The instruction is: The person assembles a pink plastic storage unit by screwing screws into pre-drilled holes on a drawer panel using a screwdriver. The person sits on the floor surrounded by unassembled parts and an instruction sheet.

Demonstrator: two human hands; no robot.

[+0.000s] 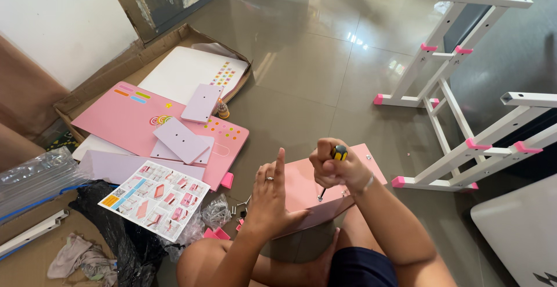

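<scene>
A pink board [307,191] rests across my legs, tilted toward me. My left hand [270,197], with a ring on one finger, presses flat on the board's near left part, fingers spread upward. My right hand [333,165] is closed around a screwdriver [332,168] with a black and yellow handle. Its shaft points down at the board near the middle.
A white metal frame with pink end caps [458,118] stands on the tiled floor at right. At left lie pink and white panels [151,121] on an opened cardboard box, an instruction sheet [155,199], plastic bags, loose screws [239,208] and a white panel [522,229] at bottom right.
</scene>
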